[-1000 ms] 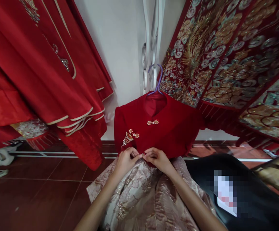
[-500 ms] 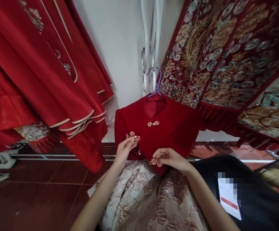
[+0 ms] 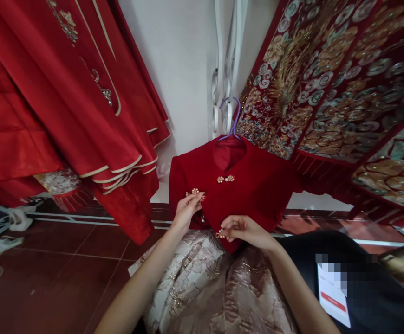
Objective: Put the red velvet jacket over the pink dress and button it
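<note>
A red velvet jacket (image 3: 254,190) hangs on a purple hanger (image 3: 230,123) in front of me, above a pale pink brocade skirt (image 3: 209,287). Pearl frog clasps run down its front; the top clasp (image 3: 225,178) is fastened. My left hand (image 3: 187,209) pinches the second pearl clasp (image 3: 195,192) at the jacket's left side. My right hand (image 3: 245,230) is closed on the jacket's lower edge, beside the lowest pearl clasp (image 3: 220,234).
Red satin robes (image 3: 66,102) with cream trim hang at the left. Heavily embroidered red and gold garments (image 3: 330,79) hang at the right. A white ornate rack (image 3: 227,65) stands against the white wall. White cables (image 3: 3,232) lie on the dark red tile floor.
Both hands were together at the lowest clasp a second ago. My left hand has risen to the second clasp, and my right hand stays low at the hem.
</note>
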### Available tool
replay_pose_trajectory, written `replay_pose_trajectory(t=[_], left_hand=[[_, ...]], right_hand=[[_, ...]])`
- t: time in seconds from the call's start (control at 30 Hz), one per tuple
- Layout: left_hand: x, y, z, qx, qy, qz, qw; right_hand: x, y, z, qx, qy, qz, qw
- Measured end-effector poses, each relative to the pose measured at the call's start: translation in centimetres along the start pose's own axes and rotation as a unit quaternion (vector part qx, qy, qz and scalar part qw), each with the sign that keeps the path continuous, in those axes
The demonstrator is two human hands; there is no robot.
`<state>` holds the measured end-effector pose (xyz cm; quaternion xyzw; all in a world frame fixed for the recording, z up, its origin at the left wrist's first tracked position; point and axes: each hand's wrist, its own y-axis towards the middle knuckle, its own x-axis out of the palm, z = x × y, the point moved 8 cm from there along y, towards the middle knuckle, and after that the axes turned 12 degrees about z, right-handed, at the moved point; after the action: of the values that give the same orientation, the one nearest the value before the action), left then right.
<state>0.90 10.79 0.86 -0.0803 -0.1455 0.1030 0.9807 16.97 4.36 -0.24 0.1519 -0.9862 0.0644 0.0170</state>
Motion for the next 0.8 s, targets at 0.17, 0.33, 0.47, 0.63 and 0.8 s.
replay_pose_trajectory(t=[0.17, 0.33, 0.47, 0.63, 0.8], left_hand=[[0.1, 0.2, 0.2, 0.007, 0.008, 0.009, 1.0], [1.0, -0.5, 0.0, -0.031, 0.001, -0.049, 0.998], [4.7, -1.2, 3.3, 0.104, 0.138, -0.15, 0.974], [9.5, -2.2, 9.3, 0.422, 0.396, -0.125, 0.806], [12.0, -2.5, 9.8, 0.504, 0.528, -0.16, 0.665]], right_hand=[[0.5, 0.1, 0.2, 0.002, 0.01, -0.001, 1.0], [0.3, 0.0, 0.0, 0.0, 0.006, -0.007, 1.0], [0.6, -0.4, 0.2, 0.017, -0.017, -0.051, 0.998], [0.6, -1.0, 0.3, 0.036, -0.043, -0.079, 0.995], [-0.1, -1.6, 0.1, 0.054, -0.049, -0.101, 0.992]])
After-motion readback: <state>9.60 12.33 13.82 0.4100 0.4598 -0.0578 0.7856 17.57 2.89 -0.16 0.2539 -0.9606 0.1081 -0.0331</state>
